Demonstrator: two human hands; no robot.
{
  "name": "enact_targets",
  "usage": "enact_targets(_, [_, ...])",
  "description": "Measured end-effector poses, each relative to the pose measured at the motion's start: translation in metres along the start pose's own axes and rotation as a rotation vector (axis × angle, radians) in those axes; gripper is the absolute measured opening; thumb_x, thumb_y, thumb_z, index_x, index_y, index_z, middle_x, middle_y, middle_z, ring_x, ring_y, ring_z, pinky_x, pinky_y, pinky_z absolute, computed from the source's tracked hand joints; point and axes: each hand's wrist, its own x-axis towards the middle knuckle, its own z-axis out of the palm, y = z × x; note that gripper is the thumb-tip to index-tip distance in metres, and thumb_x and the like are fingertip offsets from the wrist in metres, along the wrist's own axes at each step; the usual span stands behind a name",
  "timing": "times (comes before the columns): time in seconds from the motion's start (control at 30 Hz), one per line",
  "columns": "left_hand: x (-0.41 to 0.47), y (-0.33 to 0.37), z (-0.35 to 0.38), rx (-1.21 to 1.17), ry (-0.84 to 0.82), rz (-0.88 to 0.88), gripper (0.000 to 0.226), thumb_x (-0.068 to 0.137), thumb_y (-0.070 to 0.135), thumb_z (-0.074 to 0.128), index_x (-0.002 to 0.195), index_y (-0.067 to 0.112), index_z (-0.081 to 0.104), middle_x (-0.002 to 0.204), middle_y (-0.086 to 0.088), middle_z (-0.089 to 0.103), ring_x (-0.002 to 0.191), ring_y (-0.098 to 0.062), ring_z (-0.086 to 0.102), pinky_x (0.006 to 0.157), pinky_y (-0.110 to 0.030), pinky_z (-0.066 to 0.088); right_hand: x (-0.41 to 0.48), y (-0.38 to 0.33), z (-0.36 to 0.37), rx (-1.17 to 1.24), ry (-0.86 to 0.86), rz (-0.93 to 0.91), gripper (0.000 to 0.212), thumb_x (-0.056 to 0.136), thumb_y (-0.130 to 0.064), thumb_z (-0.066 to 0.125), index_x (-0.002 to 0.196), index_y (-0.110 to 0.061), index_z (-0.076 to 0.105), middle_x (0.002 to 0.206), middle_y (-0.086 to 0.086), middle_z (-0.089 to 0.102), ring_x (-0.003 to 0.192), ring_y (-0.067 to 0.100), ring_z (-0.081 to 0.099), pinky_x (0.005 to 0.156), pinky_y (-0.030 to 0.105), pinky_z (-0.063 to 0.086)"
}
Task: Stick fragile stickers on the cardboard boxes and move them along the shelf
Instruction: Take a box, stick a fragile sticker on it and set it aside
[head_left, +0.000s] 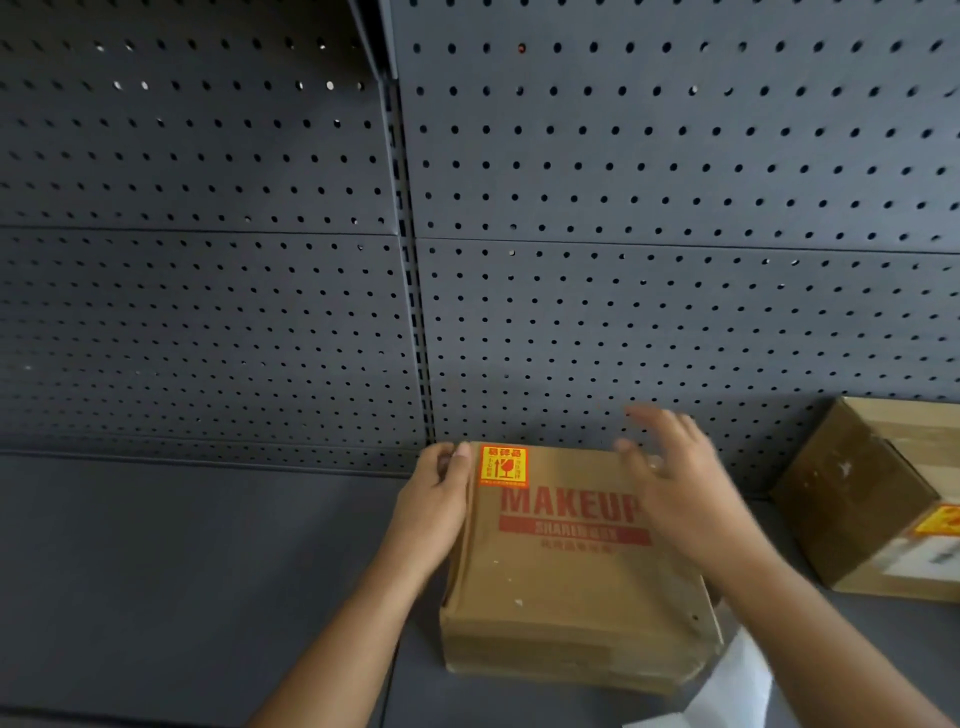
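A flat cardboard box (566, 582) printed "MAKEUP" in red lies on the dark shelf (182, 571), near the middle. An orange-and-yellow fragile sticker (502, 465) sits on its top at the far left corner. My left hand (436, 499) grips the box's left edge, the thumb lying on top beside the sticker. My right hand (675, 478) hovers over the far right part of the lid with its fingers spread; it is blurred and holds nothing.
A second cardboard box (852, 499) with its own fragile sticker (940, 519) stands at the right edge of the shelf. White backing paper (737, 686) lies by the first box's near right corner. Perforated dark panels (675, 208) back the shelf.
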Motion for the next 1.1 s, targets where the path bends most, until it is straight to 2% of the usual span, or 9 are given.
enact_targets(0.07, [-0.012, -0.007, -0.011, 0.016, -0.037, -0.032, 0.068, 0.092, 0.073, 0.038, 0.148, 0.034, 0.038, 0.146, 0.007, 0.053, 0.133, -0.018, 0.052, 0.109, -0.044, 0.043, -0.017, 0.020, -0.019, -0.008, -0.027, 0.133, 0.059, 0.090, -0.061, 0.046, 0.142, -0.034, 0.039, 0.143, -0.003, 0.047, 0.127, 0.021, 0.052, 0.101, 0.048, 0.050])
enact_targets(0.17, [-0.036, -0.018, -0.021, 0.038, -0.213, -0.113, 0.090, 0.079, 0.086, 0.046, 0.155, 0.041, 0.025, 0.152, 0.016, 0.047, 0.138, -0.014, 0.049, 0.114, -0.044, 0.038, -0.041, 0.039, -0.027, 0.046, -0.181, 0.283, 0.063, 0.087, -0.064, 0.049, 0.140, -0.033, 0.039, 0.133, -0.002, 0.054, 0.107, 0.018, 0.061, 0.087, 0.038, 0.056])
enact_targets(0.3, [-0.060, -0.019, -0.021, 0.000, -0.313, -0.088, 0.042, 0.091, 0.065, 0.051, 0.130, 0.049, 0.050, 0.118, 0.026, 0.067, 0.108, 0.004, 0.063, 0.089, -0.022, 0.049, -0.062, 0.034, -0.016, -0.085, -0.297, 0.262, 0.067, 0.087, -0.068, 0.046, 0.143, -0.033, 0.036, 0.135, -0.002, 0.052, 0.106, 0.015, 0.057, 0.091, 0.033, 0.050])
enact_targets(0.43, [-0.069, -0.017, -0.024, -0.040, -0.256, -0.032, 0.033, 0.094, 0.057, 0.054, 0.126, 0.048, 0.052, 0.115, 0.026, 0.069, 0.105, 0.004, 0.066, 0.097, -0.029, 0.053, -0.066, 0.032, -0.014, -0.067, -0.258, 0.212, 0.082, 0.073, -0.082, 0.041, 0.140, -0.035, 0.041, 0.135, -0.008, 0.053, 0.114, 0.014, 0.058, 0.094, 0.038, 0.053])
enact_targets(0.53, [-0.073, -0.015, -0.030, -0.120, -0.224, 0.054, 0.038, 0.095, 0.051, 0.056, 0.133, 0.050, 0.050, 0.117, 0.028, 0.070, 0.104, 0.007, 0.068, 0.097, -0.027, 0.053, -0.075, 0.023, -0.022, 0.115, -0.158, 0.145, 0.049, 0.088, -0.056, 0.057, 0.133, -0.044, 0.040, 0.121, -0.020, 0.058, 0.101, -0.001, 0.059, 0.078, 0.021, 0.051])
enact_targets(0.63, [-0.074, -0.013, -0.036, -0.223, -0.225, 0.156, 0.046, 0.095, 0.042, 0.057, 0.139, 0.049, 0.044, 0.122, 0.028, 0.068, 0.109, 0.006, 0.067, 0.084, -0.018, 0.056, -0.087, 0.017, -0.029, 0.396, -0.104, 0.090, 0.048, 0.089, -0.038, 0.065, 0.123, -0.059, 0.039, 0.109, -0.032, 0.064, 0.100, -0.012, 0.061, 0.065, 0.011, 0.051])
enact_targets(0.73, [-0.073, -0.014, -0.039, -0.276, -0.202, 0.229, 0.055, 0.090, 0.036, 0.061, 0.140, 0.047, 0.041, 0.123, 0.029, 0.068, 0.113, 0.004, 0.066, 0.083, -0.011, 0.054, -0.098, 0.015, -0.030, 0.565, -0.061, 0.013, 0.060, 0.088, -0.023, 0.067, 0.119, -0.067, 0.041, 0.117, -0.039, 0.061, 0.112, -0.019, 0.055, 0.078, 0.016, 0.053])
enact_targets(0.93, [-0.071, -0.042, -0.031, -0.250, -0.141, 0.309, 0.067, 0.088, 0.027, 0.067, 0.145, 0.043, 0.035, 0.133, 0.025, 0.062, 0.126, 0.001, 0.058, 0.096, -0.013, 0.050, -0.105, 0.030, -0.008, 0.575, -0.018, -0.031, 0.069, 0.091, 0.001, 0.062, 0.124, -0.057, 0.041, 0.129, -0.036, 0.054, 0.124, -0.019, 0.046, 0.096, 0.023, 0.048])
enact_targets(1.1, [-0.066, -0.074, -0.022, -0.229, -0.093, 0.281, 0.069, 0.085, 0.027, 0.071, 0.138, 0.053, 0.035, 0.135, 0.032, 0.058, 0.129, 0.003, 0.055, 0.103, -0.023, 0.048, -0.113, 0.050, 0.017, 0.577, -0.016, 0.061, 0.059, 0.089, 0.012, 0.058, 0.114, -0.040, 0.046, 0.138, -0.016, 0.050, 0.125, -0.011, 0.049, 0.109, 0.039, 0.047])
